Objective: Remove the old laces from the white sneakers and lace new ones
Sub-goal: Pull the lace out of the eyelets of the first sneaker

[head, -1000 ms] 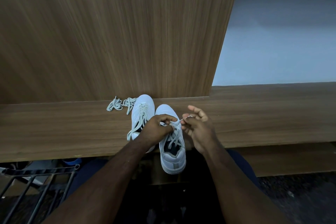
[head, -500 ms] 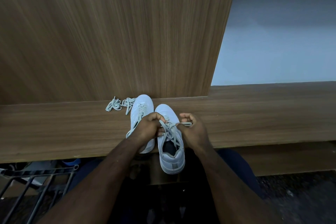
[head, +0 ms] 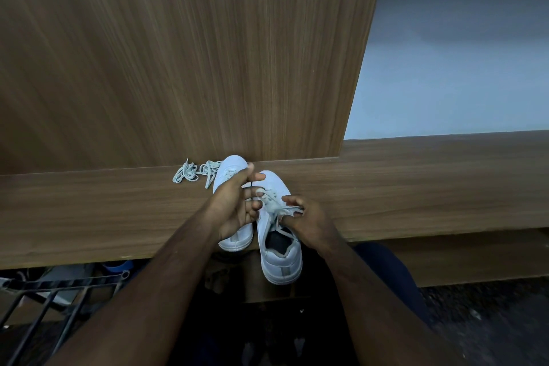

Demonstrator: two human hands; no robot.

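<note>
Two white sneakers stand side by side on the wooden ledge, toes toward the wall panel. The right sneaker hangs its heel over the ledge's front edge, and its grey-white lace is bunched over the tongue. My right hand pinches a strand of that lace at the shoe's right side. My left hand hovers over the left sneaker with fingers spread, fingertips close to the lace, gripping nothing that I can see. A loose pile of laces lies left of the shoes.
A tall wooden panel rises right behind the shoes. A black metal rack sits below the ledge at the lower left, with a blue object behind it. My legs are under the ledge.
My left hand let go of the lace and opened, rising toward the toes. My right hand kept its pinch and shifted slightly toward me and to the right.
</note>
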